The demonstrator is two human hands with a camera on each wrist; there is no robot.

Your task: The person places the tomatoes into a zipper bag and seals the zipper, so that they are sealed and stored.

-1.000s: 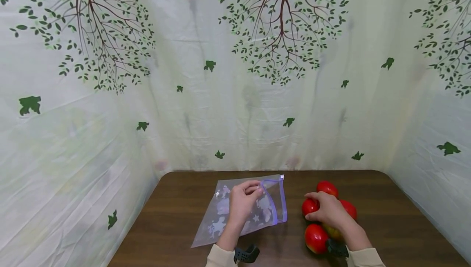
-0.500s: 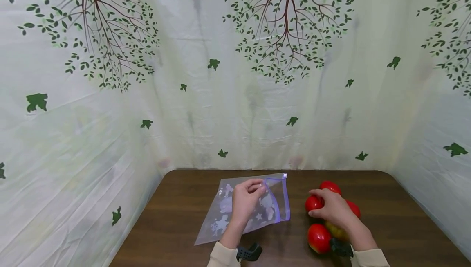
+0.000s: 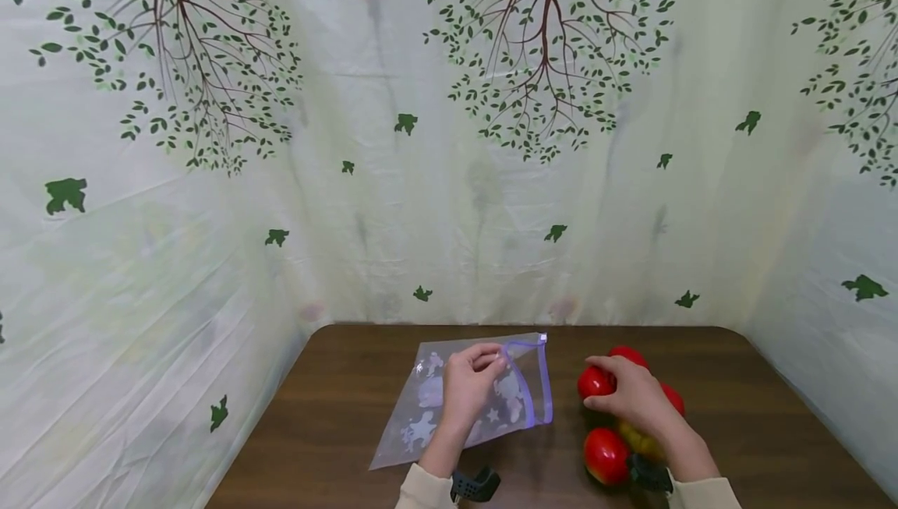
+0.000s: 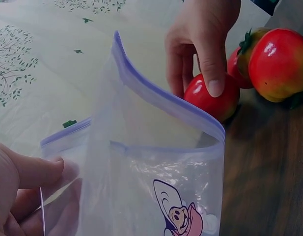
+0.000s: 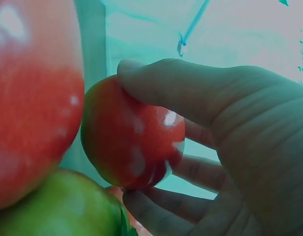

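Observation:
With the thumb and fingers of my left hand (image 3: 468, 380), I pinch a clear zip bag (image 3: 421, 392) with a purple edge and white printed shapes. In the left wrist view its mouth gapes and a cartoon figure (image 4: 180, 219) shows on its front. To the right of the bag, my right hand (image 3: 634, 396) grips a small glossy red tomato (image 3: 595, 382). The right wrist view shows the thumb over one side of this tomato (image 5: 134, 135) and the fingers on the other.
A larger red fruit with yellow patches (image 3: 606, 456) lies nearer me than the held tomato. More red fruits (image 3: 673, 397) and a yellowish-green one (image 3: 640, 440) are partly hidden by my right hand and wrist. A leaf-printed cloth (image 3: 484, 259) hangs behind the brown table (image 3: 758, 423).
My right hand and the tomato in it have shifted slightly away from me. The left hand and bag hold nearly still; the head view has turned a little.

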